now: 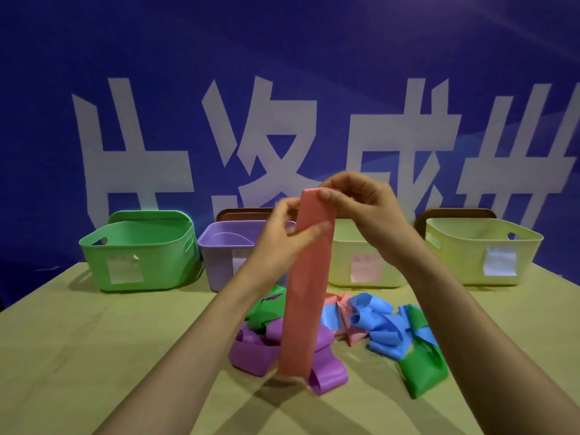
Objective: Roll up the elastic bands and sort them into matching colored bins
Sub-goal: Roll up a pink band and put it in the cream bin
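Note:
A long pink elastic band (306, 293) hangs straight down in front of me, its lower end just above the table. My right hand (361, 202) pinches its top edge. My left hand (284, 237) grips the band a little lower, thumb across its front. Below lies a heap of loose bands: purple (254, 353), green (266, 306), blue (379, 324), pink (342, 312), and a further green band (423, 372). Along the back stand a green bin (138, 249), a purple bin (219, 246), a pale yellow bin (354, 262) with a pink label, and another pale yellow bin (480, 246).
The light wooden table (94, 340) ends at the blue wall banner with large white characters. Brown lids or trays (244, 214) stand behind the purple bin and behind the right yellow bin. Each bin carries a paper label on its front.

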Demonstrator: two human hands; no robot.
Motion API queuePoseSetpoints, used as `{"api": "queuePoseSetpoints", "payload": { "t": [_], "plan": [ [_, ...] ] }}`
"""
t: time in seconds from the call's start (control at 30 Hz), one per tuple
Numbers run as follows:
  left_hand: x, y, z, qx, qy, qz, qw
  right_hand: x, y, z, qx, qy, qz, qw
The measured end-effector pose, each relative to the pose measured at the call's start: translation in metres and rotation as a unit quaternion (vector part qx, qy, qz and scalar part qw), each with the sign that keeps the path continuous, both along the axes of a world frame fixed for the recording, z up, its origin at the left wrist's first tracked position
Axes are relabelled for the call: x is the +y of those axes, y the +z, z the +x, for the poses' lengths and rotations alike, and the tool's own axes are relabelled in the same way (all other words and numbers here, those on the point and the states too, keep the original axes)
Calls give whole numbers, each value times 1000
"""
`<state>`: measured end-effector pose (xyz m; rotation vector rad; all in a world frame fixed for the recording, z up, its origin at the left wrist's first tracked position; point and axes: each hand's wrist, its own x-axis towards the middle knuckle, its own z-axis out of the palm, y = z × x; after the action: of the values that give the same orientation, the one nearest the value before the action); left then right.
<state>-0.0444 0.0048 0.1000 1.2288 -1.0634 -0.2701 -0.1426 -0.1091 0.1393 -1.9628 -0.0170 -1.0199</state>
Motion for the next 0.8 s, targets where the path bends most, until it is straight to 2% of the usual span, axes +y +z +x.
{"api": "queuePoseSetpoints", "payload": {
  "t": [0.07, 0.17, 0.27, 0.4, 0.5, 0.6, 0.67, 0.73, 0.8],
  "plan": [
    [-2, -13, -4, 37, -54, 49, 997, 1, 4, 1, 3, 17, 8, 1000],
    [-6, -52, -5, 77, -95, 98, 988, -7, 3, 10, 0, -15, 29, 999],
    [-10, -101, -1, 108, -93, 150, 978, -19, -1, 18, 0, -36, 85, 996],
    [-10, -136, 3, 160, -107, 211, 958, -27, -13, 24, 20, -58, 88, 994],
    [-9, -124, 5, 78, -94, 231, 965, -27, -22, 23, 38, -36, 93, 994],
    [-12, -92, 7, 48, -13, 151, 987, -26, -22, 22, 33, -14, 96, 995],
    [-10, -73, 8, 33, 20, 140, 989, -25, -19, 21, 28, -11, 94, 995],
    [0, -59, 3, 22, -1, 164, 986, -25, -14, 19, 19, -10, 94, 995],
    [14, -50, -8, 51, -56, 157, 985, -26, -10, 18, 12, -3, 111, 994]
  ]
}}
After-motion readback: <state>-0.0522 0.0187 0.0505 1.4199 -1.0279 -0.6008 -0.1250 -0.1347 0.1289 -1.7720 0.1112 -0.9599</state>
